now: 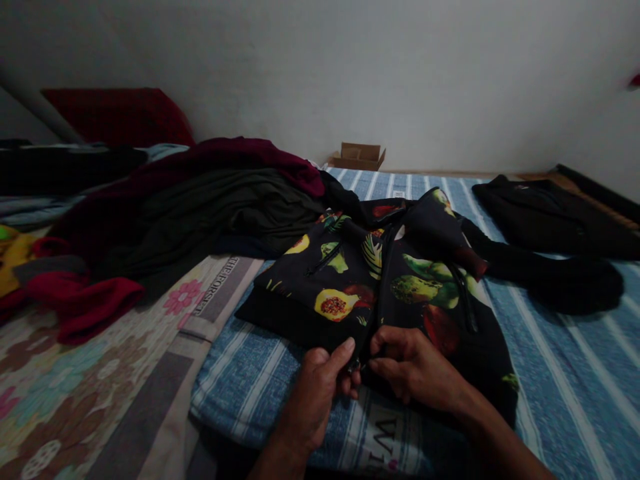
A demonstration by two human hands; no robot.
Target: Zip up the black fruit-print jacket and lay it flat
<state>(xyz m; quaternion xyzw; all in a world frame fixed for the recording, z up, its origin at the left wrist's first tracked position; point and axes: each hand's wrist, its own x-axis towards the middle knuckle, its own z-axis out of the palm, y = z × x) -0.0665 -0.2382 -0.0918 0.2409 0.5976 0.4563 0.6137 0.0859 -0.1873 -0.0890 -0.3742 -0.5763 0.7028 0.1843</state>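
A black jacket (345, 267) printed with papayas and other fruit lies spread out, its front zipper running down the middle. My left hand (325, 380) pinches the bottom corner of one front edge, near the zipper's lower end. Close beside it, my right hand (413, 367) grips the other front edge at the hem, fingers curled. The two hands are a small gap apart. A small metallic zipper part shows by my left fingertips, but its detail is too dark to make out. One black sleeve (545, 273) stretches out to the right.
Blue striped bedding (235, 373) lies under the jacket, beside a floral sheet (75, 387). A heap of dark clothes (225, 200) rises at left, with red fabric (95, 300) in front. A folded black garment (550, 213) lies right; a cardboard box (357, 157) stands by the wall.
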